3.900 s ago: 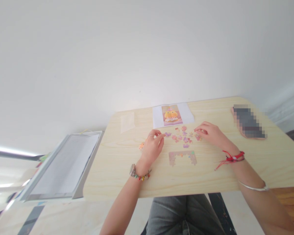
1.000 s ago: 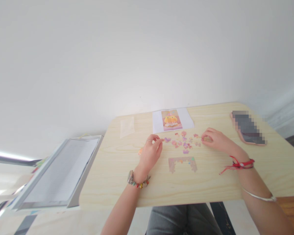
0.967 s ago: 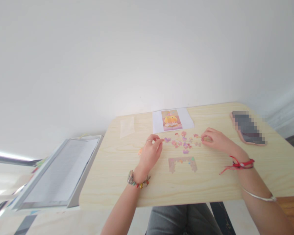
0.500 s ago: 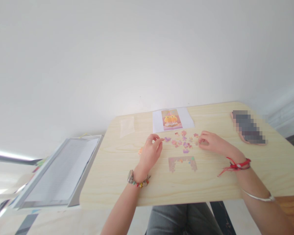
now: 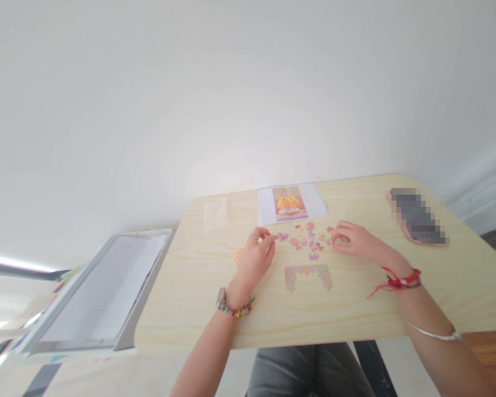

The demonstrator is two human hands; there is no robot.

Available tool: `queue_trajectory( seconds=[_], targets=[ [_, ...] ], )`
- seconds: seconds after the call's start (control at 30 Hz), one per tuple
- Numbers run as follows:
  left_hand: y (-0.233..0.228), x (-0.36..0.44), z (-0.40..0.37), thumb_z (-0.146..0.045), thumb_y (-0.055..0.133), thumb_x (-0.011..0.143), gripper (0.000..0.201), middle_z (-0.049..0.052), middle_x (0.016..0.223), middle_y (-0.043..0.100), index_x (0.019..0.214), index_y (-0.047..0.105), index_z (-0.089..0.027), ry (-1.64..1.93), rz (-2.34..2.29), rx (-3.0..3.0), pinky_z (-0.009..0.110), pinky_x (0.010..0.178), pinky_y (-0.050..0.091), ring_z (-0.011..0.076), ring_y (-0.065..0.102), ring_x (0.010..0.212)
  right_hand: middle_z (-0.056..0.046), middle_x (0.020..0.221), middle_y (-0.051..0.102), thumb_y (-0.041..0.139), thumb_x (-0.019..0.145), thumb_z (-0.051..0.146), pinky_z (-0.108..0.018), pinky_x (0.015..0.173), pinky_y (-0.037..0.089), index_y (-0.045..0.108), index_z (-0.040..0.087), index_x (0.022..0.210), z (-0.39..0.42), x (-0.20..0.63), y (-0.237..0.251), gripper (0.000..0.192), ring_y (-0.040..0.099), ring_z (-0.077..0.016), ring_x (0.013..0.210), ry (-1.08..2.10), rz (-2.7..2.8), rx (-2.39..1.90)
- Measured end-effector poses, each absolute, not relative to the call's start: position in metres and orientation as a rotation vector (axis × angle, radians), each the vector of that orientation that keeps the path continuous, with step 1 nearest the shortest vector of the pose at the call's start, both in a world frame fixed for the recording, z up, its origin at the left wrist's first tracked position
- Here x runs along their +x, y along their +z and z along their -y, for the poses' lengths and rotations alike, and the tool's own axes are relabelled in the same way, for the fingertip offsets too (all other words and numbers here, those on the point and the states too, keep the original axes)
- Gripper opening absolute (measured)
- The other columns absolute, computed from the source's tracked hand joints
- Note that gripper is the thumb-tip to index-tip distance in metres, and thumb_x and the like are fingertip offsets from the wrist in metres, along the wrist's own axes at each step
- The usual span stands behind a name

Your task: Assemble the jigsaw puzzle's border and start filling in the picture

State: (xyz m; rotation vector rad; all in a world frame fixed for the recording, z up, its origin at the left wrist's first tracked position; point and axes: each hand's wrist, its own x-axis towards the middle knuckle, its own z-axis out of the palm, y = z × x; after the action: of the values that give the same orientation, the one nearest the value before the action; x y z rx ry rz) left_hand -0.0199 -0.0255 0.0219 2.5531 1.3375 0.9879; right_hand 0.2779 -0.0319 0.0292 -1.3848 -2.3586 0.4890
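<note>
Purple puzzle piece (image 5: 282, 236) lies crosswise at the pinched fingertips of the left hand (image 5: 254, 260), loose pieces (image 5: 310, 238) between it and the curled right hand (image 5: 352, 240), whose hold stays unclear.

Two hands (image 5: 254, 260), one reference picture (image 5: 290, 203), one part-built puzzle (image 5: 308, 275), roughly a dozen loose pieces (image 5: 308, 238), one phone (image 5: 417, 215)

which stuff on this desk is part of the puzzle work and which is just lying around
In use: loose puzzle pieces, part-built puzzle section, reference picture, left hand, right hand.
Lying about: phone, clear plastic bag, paper tray.
</note>
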Motion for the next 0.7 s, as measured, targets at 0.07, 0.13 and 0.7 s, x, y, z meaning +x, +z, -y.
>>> queue_trajectory(
  seconds=[0.07, 0.13, 0.7],
  targets=[
    [0.022, -0.020, 0.025, -0.014, 0.045, 0.086, 0.020, 0.007, 0.096, 0.051, 0.096, 0.061, -0.019, 0.995, -1.341, 2.551, 0.027, 0.069, 0.051, 0.0150, 0.056, 0.083, -0.006, 0.084, 0.057, 0.053, 0.077, 0.023, -0.033, 0.074, 0.047, 0.059, 0.021, 0.072, 0.033, 0.276, 0.033, 0.008, 0.057, -0.0192, 0.079, 0.481, 2.356, -1.378],
    [0.022, -0.019, 0.026, -0.013, 0.045, 0.086, 0.020, 0.007, 0.095, 0.052, 0.096, 0.062, -0.019, 0.997, -1.341, 2.549, 0.028, 0.069, 0.051, 0.0149, 0.056, 0.082, -0.006, 0.086, 0.058, 0.052, 0.077, 0.023, -0.033, 0.074, 0.047, 0.059, 0.021, 0.073, 0.038, 0.274, 0.037, 0.009, 0.058, -0.0195, 0.080, 0.469, 2.362, -1.371],
    [0.022, -0.016, 0.027, -0.012, 0.045, 0.085, 0.021, 0.007, 0.094, 0.052, 0.097, 0.061, -0.018, 0.945, -1.329, 2.559, 0.031, 0.073, 0.051, 0.0155, 0.056, 0.082, -0.005, 0.087, 0.056, 0.046, 0.082, 0.017, -0.030, 0.067, 0.050, 0.056, 0.020, 0.083, 0.133, 0.235, 0.016, 0.011, 0.058, -0.0159, 0.075, 0.485, 2.387, -1.392]
  ],
)
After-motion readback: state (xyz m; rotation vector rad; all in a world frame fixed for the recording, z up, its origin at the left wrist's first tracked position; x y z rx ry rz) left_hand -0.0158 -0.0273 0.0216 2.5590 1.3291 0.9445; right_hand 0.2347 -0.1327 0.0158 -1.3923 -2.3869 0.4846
